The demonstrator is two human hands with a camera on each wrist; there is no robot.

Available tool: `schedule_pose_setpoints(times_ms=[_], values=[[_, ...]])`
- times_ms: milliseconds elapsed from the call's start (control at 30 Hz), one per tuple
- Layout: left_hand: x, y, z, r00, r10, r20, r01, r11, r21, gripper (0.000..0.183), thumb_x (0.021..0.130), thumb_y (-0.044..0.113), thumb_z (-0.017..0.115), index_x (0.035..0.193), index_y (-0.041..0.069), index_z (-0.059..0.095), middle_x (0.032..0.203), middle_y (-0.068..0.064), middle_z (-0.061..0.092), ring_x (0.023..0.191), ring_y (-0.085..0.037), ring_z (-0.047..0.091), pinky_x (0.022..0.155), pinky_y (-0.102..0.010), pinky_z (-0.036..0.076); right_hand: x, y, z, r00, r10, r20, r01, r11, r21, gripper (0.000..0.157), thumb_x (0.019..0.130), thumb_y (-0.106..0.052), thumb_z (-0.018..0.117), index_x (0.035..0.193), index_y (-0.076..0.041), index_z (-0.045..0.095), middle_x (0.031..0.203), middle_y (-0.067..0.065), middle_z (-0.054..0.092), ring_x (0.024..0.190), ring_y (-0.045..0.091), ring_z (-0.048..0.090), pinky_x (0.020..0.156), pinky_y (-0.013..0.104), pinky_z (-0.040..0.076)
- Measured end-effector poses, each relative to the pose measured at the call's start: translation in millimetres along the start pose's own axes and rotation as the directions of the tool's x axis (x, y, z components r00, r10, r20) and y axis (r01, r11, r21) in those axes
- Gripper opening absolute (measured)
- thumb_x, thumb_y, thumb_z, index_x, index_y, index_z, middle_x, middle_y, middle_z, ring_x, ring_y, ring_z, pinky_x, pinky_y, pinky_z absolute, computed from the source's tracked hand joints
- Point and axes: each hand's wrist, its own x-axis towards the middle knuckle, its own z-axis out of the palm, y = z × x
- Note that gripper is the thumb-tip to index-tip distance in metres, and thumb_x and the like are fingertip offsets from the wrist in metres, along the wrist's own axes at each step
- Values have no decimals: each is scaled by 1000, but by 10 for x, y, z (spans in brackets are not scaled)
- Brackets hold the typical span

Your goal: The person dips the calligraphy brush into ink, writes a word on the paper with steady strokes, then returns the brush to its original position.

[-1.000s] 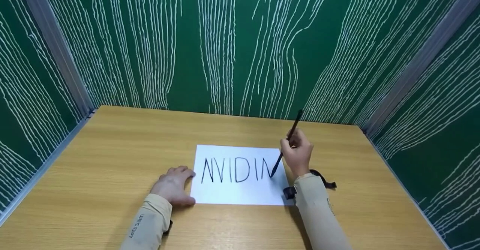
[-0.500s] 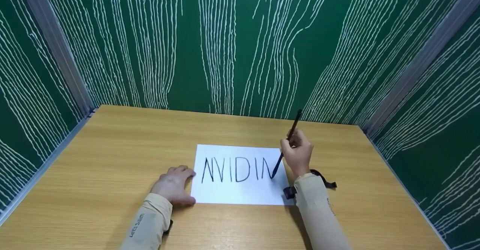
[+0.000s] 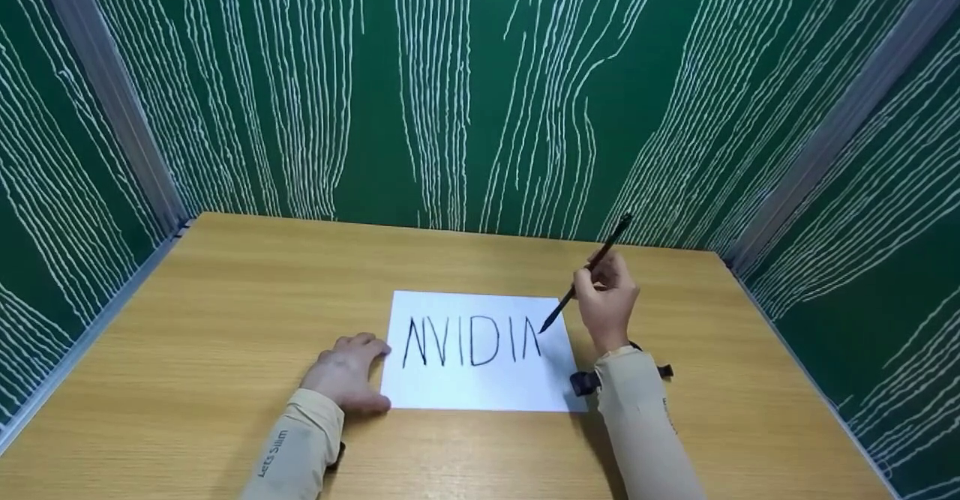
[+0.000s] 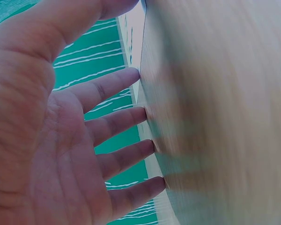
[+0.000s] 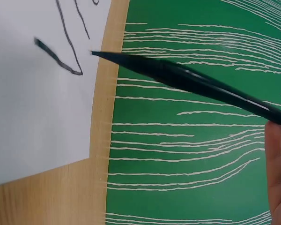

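Observation:
A white sheet of paper point(image 3: 480, 389) lies on the table with thin black lettering point(image 3: 484, 340) across it: NVIDI, then an inverted V shape at the right. My right hand point(image 3: 607, 305) pinches a slim black calligraphy brush point(image 3: 561, 309), tilted with its tip down toward the last letter. In the right wrist view the pointed brush point(image 5: 192, 82) has its tip over the paper near the strokes; I cannot tell whether it touches. The left hand point(image 3: 346, 372) rests on the table, thumb and fingertips at the paper's left edge. Its fingers point(image 4: 117, 121) are spread and nearly straight.
The wooden table point(image 3: 300, 267) ends against a green wall point(image 3: 375, 148) with wavy white lines. Grey corner posts point(image 3: 112, 95) and side panels enclose it on both sides. A black strap device point(image 3: 585, 383) is worn on the right wrist.
My right hand has moved slightly right with the brush, whose tip has risen from the foot of the last stroke. The brush leans further right. The left hand and paper have stayed still.

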Motion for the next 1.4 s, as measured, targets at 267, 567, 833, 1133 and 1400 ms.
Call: schedule_pose_setpoints(times_ms=[267,567,833,1133,1400], values=[[-1,-2,9,1000,6,-4,-6,1000,14,75,52,41,74,120,21,50,132,-7,41,120,-29,36,94,-49,34,-17,-67,28,998,31,59,-33,998,47,10,77,3,50,84,-4,51,65,9,58,55,35,55,45,37,50],[0,2,18,1000,-9,5,9,1000,12,75,52,41,74,121,21,49,132,-6,40,121,-28,35,95,-50,33,-33,93,58,995,50,86,-54,997,52,12,78,3,50,86,-6,52,66,11,58,55,30,56,46,38,51],[-9,14,0,1000,-19,9,19,1000,7,76,51,40,74,121,22,49,133,-6,40,122,-28,35,96,-50,32,-57,303,92,995,30,95,-39,995,91,14,77,0,51,88,-8,53,67,8,57,54,21,56,45,30,51],[10,1,0,1000,-7,11,7,1000,3,76,51,40,75,121,22,49,133,-6,40,122,-29,34,95,-51,32,-49,368,112,994,1,113,-16,991,136,15,76,-1,52,89,-7,54,68,7,58,54,18,56,44,26,49],[4,2,1,1000,-8,0,8,1000,1,76,50,40,74,120,22,50,133,-6,40,122,-28,34,94,-50,32,-69,355,118,993,24,119,-37,994,108,14,76,0,51,88,-8,54,67,7,58,54,18,56,43,26,49]])
